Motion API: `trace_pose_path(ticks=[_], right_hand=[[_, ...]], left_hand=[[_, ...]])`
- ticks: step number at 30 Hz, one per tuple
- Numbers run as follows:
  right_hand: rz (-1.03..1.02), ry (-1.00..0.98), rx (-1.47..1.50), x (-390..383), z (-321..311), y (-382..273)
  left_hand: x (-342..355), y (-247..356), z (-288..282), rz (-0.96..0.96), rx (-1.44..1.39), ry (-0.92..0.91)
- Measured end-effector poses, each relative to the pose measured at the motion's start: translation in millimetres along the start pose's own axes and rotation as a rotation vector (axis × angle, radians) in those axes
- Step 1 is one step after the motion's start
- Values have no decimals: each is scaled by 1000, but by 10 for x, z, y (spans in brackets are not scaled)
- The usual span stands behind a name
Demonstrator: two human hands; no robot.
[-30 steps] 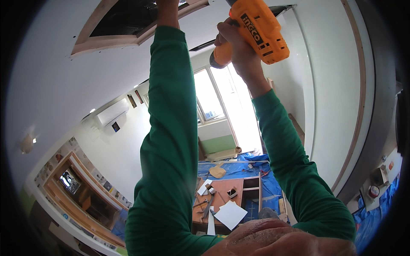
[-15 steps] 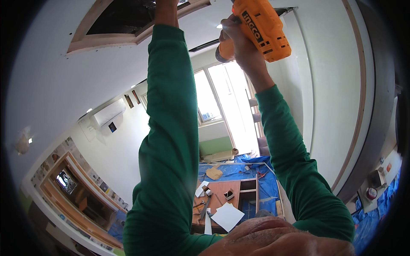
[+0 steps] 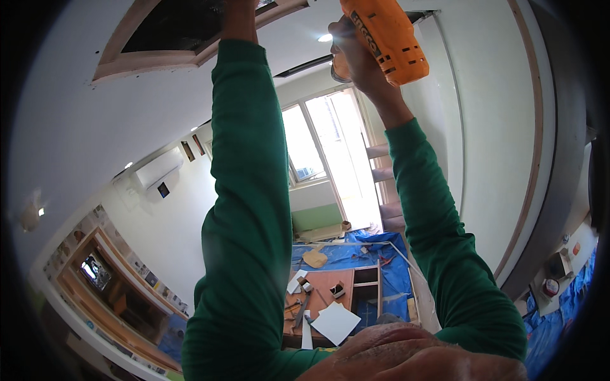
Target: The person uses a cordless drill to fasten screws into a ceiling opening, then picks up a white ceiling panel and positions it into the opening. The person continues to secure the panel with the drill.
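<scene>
My left arm in a green sleeve reaches straight up to a wood-framed ceiling opening [image 3: 117, 62] with a dark interior. My left hand [image 3: 239, 19] is at this opening, its fingers cut off by the top edge of the picture. My right hand [image 3: 362, 63], raised at upper right, grips an orange and black power tool [image 3: 399, 47], close under the white ceiling [image 3: 82, 127]. The tool's upper end runs out of view.
Below lie a wooden board [image 3: 327, 282] with white sheets [image 3: 337, 324], small boxes and tools, and blue floor covering [image 3: 397, 292]. Wooden steps [image 3: 384, 173] stand by the bright window and door [image 3: 308, 140]. A wall air conditioner [image 3: 157, 167] is at left, a white panel [image 3: 499, 146] at right.
My two arms and the orange tool have shifted slightly, the tool a little upward in the picture. The background has moved a little, bringing the wooden steps into view beside my right arm.
</scene>
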State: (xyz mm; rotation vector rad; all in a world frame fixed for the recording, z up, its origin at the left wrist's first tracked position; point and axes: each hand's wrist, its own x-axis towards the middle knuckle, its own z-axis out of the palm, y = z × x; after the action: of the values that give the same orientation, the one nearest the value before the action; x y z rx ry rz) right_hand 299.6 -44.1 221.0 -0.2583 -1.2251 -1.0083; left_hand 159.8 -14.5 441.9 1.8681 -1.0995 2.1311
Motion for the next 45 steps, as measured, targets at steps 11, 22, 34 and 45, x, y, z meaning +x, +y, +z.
trace_pose_path(ticks=[11,22,34,45], right_hand=[[-366,-15,-335,173,-207,163],[34,-219,-442,220,-653,-409],[671,-130,-702,-2320,-1853,-1975],[1231,-628,-401,-3170,-2737,-3795]], left_hand=[[60,3,-24,-72,69,-83],[175,100,-165,-184,276,-267],[-475,631,-569,-280,292,-268],[-6892,4717,-2012,-1973,-500,-1055]])
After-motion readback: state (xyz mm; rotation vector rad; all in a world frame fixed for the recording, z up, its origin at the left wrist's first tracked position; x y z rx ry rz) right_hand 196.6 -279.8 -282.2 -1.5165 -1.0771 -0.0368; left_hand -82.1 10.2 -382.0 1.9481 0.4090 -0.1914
